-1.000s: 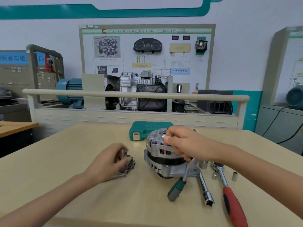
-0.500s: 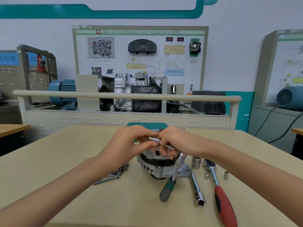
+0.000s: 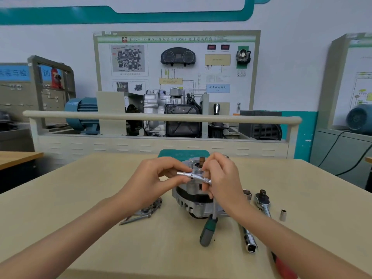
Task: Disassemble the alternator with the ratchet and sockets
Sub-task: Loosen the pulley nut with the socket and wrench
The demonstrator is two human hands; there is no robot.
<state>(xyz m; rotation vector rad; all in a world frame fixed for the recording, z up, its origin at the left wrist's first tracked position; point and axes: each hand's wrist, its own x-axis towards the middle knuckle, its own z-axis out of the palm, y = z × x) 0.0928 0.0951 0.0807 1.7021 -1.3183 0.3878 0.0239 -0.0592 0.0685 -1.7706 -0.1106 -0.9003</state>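
The silver and black alternator (image 3: 189, 200) stands upright on the beige table (image 3: 100, 198), its shaft end pointing up. Above it I hold a thin silver extension bar (image 3: 193, 176) level between both hands. My left hand (image 3: 155, 182) pinches its left end with thumb and fingers. My right hand (image 3: 223, 178) grips its knurled right end. A green-handled driver (image 3: 208, 230) leans against the alternator's front. A red-handled ratchet (image 3: 263, 204) lies to the right, partly behind my right forearm.
Removed bolts and small metal parts (image 3: 145, 212) lie left of the alternator. A long chrome socket bar (image 3: 249, 240), a large socket (image 3: 247, 193) and a small socket (image 3: 282, 215) lie on the right. A green tool case (image 3: 181, 153) sits behind the alternator. A training stand (image 3: 161, 129) stands beyond the table.
My left hand left the pile of parts on the table and came up to the alternator. Both hands now hold the silver bar, lifted slightly above the alternator top.
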